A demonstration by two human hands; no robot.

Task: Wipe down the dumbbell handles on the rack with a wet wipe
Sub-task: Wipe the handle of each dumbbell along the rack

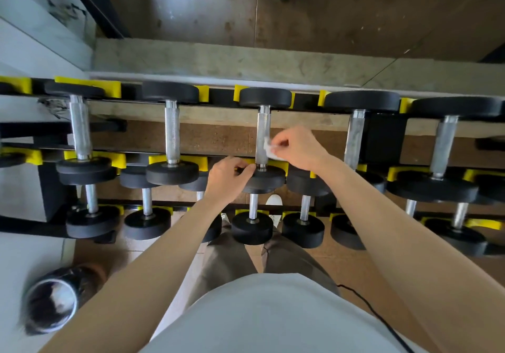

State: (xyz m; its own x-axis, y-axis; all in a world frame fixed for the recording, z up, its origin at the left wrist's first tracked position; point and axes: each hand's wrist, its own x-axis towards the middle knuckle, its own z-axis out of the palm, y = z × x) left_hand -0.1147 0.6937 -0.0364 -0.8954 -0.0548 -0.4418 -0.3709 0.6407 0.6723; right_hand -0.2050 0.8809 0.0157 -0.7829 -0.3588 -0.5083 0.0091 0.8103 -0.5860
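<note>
My right hand [297, 149] pinches the wipe [271, 151] on the middle top-row handle [263, 131], my left hand [229, 179] grips that dumbbell's near weight [266, 182]; I fear the knurling could snag the wipe loose.

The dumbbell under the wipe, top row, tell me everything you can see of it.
The dumbbell has two round black heads and a knurled, silvery metal handle. It lies in yellow cradles on the top row. The right hand pinches a white wet wipe against the handle; the left hand grips the near head.
</note>
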